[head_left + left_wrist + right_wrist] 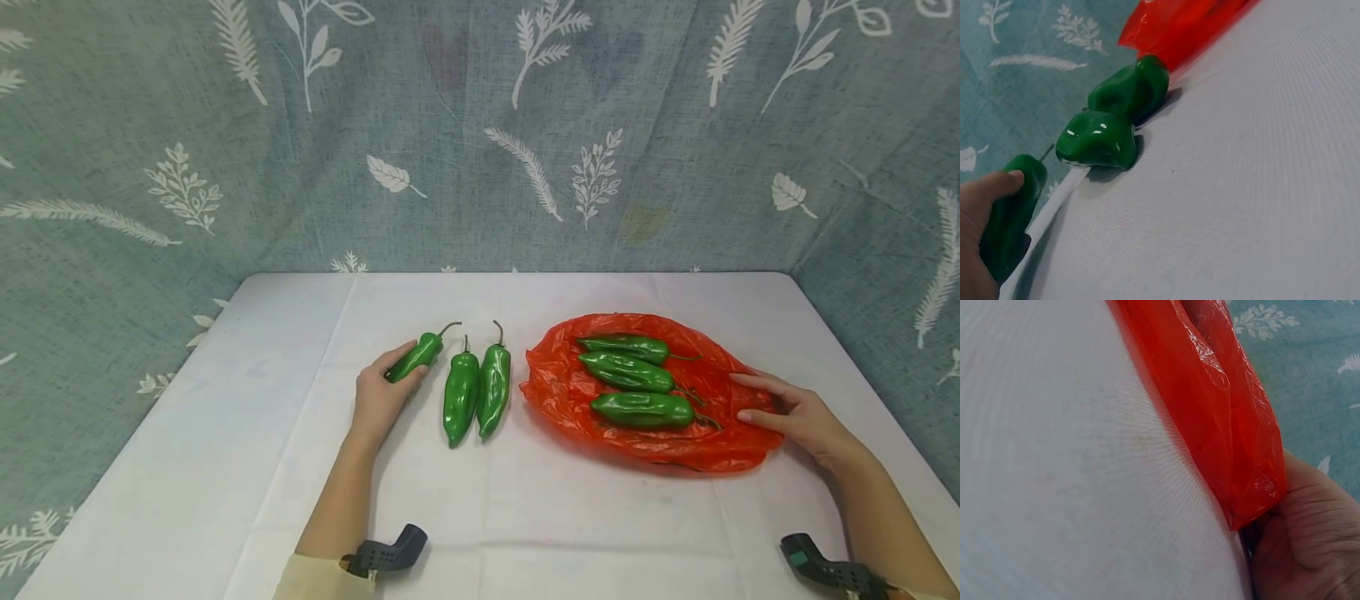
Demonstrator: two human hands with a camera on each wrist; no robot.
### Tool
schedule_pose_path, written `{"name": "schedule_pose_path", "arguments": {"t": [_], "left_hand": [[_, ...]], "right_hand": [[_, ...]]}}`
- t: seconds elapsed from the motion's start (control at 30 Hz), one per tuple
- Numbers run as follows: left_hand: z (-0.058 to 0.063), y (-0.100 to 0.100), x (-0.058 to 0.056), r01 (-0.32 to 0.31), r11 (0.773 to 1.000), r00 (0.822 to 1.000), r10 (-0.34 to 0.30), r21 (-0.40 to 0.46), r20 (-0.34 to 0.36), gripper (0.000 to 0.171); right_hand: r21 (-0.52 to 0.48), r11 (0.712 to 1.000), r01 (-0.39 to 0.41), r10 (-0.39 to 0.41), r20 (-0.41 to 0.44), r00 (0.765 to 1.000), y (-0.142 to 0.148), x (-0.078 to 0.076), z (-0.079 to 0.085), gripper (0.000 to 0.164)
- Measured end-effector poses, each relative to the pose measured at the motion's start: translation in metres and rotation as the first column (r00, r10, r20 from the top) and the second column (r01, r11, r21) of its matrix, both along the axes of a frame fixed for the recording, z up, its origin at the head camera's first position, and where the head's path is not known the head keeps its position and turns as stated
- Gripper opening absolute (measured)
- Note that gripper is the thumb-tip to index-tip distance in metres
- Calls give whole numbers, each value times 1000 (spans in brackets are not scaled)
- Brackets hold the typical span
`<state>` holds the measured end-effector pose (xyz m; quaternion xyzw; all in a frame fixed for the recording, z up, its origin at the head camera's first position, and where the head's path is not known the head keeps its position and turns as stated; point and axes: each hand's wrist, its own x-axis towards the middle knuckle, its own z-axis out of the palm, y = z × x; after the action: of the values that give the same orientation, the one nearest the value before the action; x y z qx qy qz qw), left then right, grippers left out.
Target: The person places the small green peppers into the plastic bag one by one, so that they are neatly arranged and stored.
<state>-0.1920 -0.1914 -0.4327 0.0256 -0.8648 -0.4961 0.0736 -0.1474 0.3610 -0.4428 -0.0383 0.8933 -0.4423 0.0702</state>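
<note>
In the head view, my left hand grips a green chili pepper between thumb and fingers, its thin stem pointing away to the right. The left wrist view shows the thumb lying across this pepper. Just right of that hand, two more green peppers lie side by side on the white cloth. My right hand rests at the right rim of a crumpled red plastic bag, thumb and fingers spread over its edge. Three green peppers lie on the bag. In the right wrist view the bag hides the fingertips.
A white cloth covers the table. Behind and at both sides hangs a grey-green curtain with white leaf prints. Each wrist wears a dark camera mount.
</note>
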Motion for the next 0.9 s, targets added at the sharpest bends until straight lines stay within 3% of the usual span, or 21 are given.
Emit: {"name": "schedule_pose_path", "arguments": {"t": [0.27,0.53,0.9], "left_hand": [[17,5,-1,54,996,998,-56,76,27,48],[29,6,-12,147,984,985,-155,101,74,51],[49,25,-24,252,961,963,-261,116,71,49]], "right_hand": [[13,1000,-2,1,22,1000,-2,-1,4,57],[18,1000,-3,3,32,999,-3,-2,4,58],[0,1000,0,0,14,1000,0,-2,1,55]]}}
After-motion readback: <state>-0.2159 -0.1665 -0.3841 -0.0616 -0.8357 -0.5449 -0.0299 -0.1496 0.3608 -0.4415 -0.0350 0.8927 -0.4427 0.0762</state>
